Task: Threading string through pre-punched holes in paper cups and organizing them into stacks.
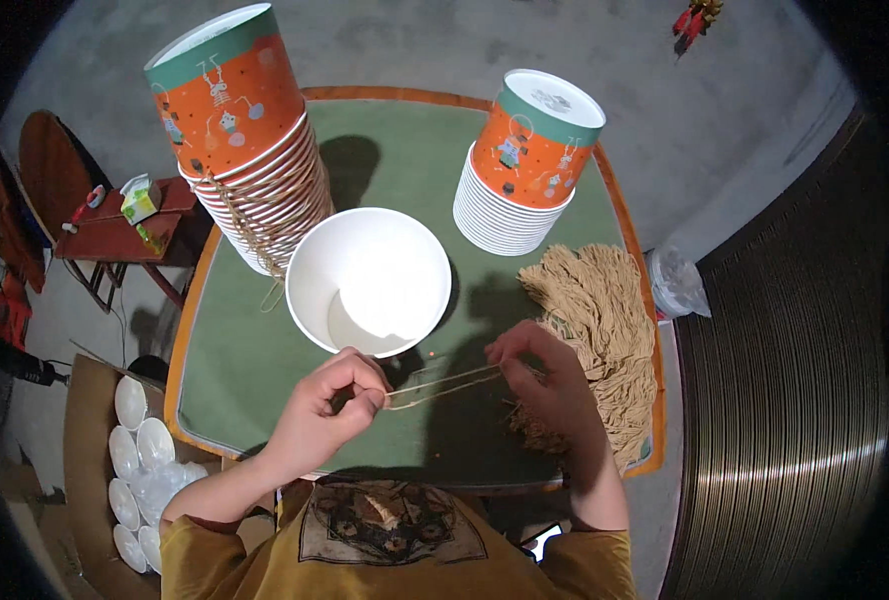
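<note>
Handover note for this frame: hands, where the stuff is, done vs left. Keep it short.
Left hand: fingers pinched shut on one end of a tan string.
Right hand: pinching the other end, string stretched between the hands above the green table.
Open white cup: upright, just beyond the hands, nothing tied to it.
String bundle: loose pile at the right, under and beside the right hand.
Left cup stack: already has strings hanging down it.
Right cup stack: no string visible.
Done: one string pulled out. Left: white cup looks untouched.
</note>
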`<action>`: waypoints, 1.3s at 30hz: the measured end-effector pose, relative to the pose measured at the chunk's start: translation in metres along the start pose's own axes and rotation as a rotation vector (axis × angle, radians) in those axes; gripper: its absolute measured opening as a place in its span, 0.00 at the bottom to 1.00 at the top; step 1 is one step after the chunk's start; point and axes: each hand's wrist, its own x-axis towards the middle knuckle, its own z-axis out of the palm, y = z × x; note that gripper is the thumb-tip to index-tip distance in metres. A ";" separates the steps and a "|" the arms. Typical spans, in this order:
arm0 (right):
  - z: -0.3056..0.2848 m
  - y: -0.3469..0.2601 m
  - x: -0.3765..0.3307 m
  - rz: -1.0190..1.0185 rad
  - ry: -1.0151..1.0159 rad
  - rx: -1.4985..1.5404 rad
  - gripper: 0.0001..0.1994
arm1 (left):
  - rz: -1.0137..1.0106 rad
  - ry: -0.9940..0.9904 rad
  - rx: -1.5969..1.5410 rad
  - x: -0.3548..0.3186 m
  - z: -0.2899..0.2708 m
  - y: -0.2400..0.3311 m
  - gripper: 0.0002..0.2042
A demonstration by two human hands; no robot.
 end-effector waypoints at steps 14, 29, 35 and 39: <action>-0.004 0.027 -0.006 0.363 0.234 0.334 0.03 | -0.483 -0.142 -0.253 -0.003 -0.002 0.004 0.07; 0.083 -0.034 -0.015 0.172 -0.167 0.169 0.13 | -0.497 -0.222 0.036 0.005 0.005 0.013 0.15; 0.077 -0.030 -0.013 0.145 -0.081 0.179 0.08 | -0.547 -0.322 -0.138 0.010 -0.006 0.014 0.15; 0.075 -0.029 -0.014 0.217 -0.033 0.117 0.09 | -0.502 -0.344 -0.065 0.011 -0.005 0.021 0.13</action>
